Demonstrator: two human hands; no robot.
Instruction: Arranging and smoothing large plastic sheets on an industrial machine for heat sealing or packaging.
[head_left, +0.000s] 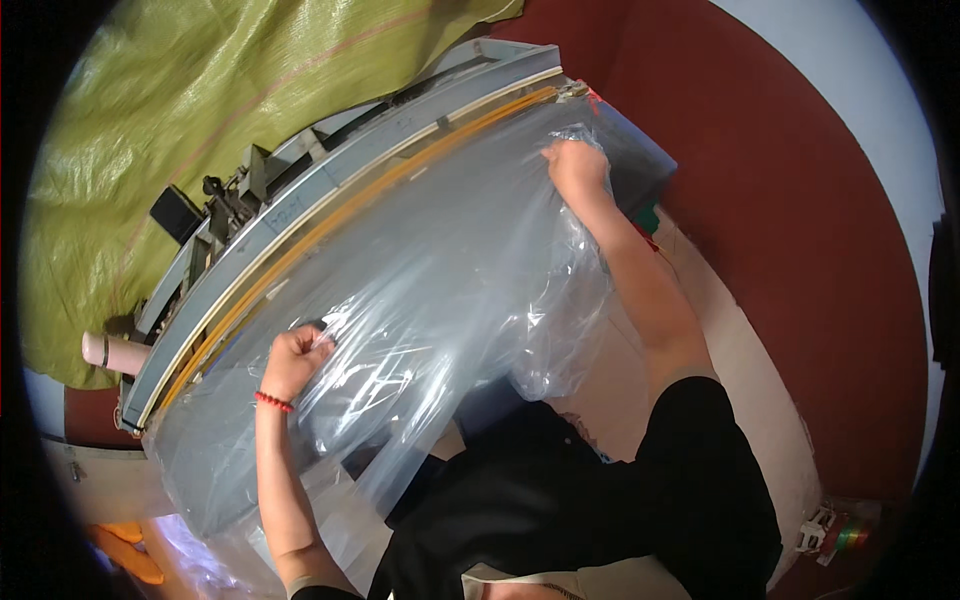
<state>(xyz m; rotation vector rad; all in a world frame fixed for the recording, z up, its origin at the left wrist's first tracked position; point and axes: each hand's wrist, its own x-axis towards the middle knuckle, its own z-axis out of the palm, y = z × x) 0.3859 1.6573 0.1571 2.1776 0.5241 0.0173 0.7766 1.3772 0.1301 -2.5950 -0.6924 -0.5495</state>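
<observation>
A large clear plastic sheet or bag (440, 270) lies spread over a grey machine table, reaching up to a long grey sealing bar (300, 210) with a yellow-orange strip along it. My left hand (295, 358), with a red bead bracelet at the wrist, is a fist gripping the plastic near its near-left part. My right hand (575, 165) is stretched out to the far right end of the bar and pinches the plastic's edge there. The film hangs crumpled down toward my black shirt.
A yellow-green woven tarp (200, 100) covers the area behind the machine. A cardboard tube (115, 352) sticks out at the left end. Red floor (800, 250) lies on the right, with a small coloured item (840, 532) at lower right. Orange material shows at lower left.
</observation>
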